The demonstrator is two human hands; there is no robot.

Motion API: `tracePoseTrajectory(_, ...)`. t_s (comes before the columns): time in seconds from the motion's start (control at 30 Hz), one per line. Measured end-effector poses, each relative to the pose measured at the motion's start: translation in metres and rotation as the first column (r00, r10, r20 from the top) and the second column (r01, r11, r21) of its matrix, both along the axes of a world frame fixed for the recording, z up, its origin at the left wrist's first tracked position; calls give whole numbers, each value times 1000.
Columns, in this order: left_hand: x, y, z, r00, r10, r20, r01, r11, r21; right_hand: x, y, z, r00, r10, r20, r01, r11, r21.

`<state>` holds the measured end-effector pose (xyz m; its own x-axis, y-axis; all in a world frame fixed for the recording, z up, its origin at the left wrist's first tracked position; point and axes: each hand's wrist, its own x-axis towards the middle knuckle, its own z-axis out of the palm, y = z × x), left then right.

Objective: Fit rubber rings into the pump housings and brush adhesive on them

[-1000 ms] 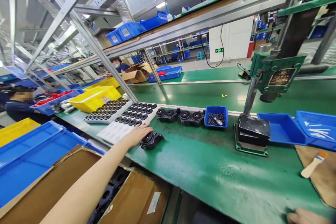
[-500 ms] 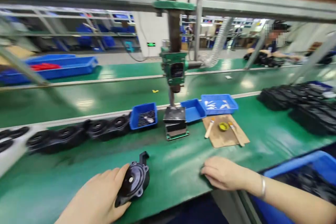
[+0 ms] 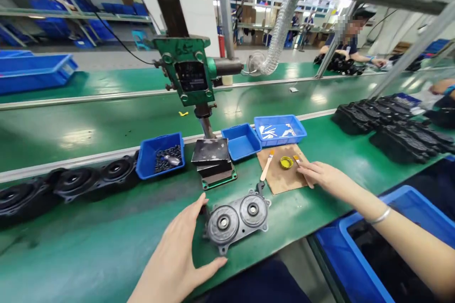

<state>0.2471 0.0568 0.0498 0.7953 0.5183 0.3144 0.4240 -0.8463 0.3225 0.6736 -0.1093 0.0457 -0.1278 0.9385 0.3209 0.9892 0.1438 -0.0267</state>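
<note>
A black two-ring housing [image 3: 237, 221] lies on the green bench in front of me, its two round recesses facing up. My left hand [image 3: 185, 246] curves around the housing's left end, thumb and fingers spread apart; the fingertips are at its upper left corner. At the right edge of a brown cardboard sheet [image 3: 282, 182], my right hand [image 3: 320, 175] has its fingers closed on the handle of a small brush [image 3: 297, 158]. A second brush [image 3: 266, 166] with a pale handle lies to the left of a small round tub of yellow paste [image 3: 286, 163].
A green press [image 3: 188, 71] stands over a stack of dark metal blocks [image 3: 212, 154]. Blue bins [image 3: 159, 139] line the back, one with small black parts. More black housings [image 3: 74, 180] stand left and right. A large blue crate [image 3: 359, 251] is at lower right. A co-worker [image 3: 351, 38] sits across.
The housing now lies flat with both rings showing, and my left hand has loosened around it. My right hand has moved from the bench front to the brush. The view has shifted right.
</note>
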Motion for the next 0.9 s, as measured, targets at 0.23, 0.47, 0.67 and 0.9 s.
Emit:
tracePoseTrajectory(0.23,-10,-12,-27,986,111,126,-48,904,-424,25,-15,-22,938,243,246,-212,966,-147)
tracePoseTrajectory(0.47,5,-7,-38,976,1,216,95,897,-431,17,-18,4,959,260,116,-263,964,19)
tracePoseTrajectory(0.67,8,-8,-39,963,-24,267,120,930,-348,-80,-1,43,891,6,-453,163,929,332)
tracePoseTrajectory(0.9,7,-8,-44,956,-24,291,112,950,-291,-143,40,51,678,212,-704,-152,977,149)
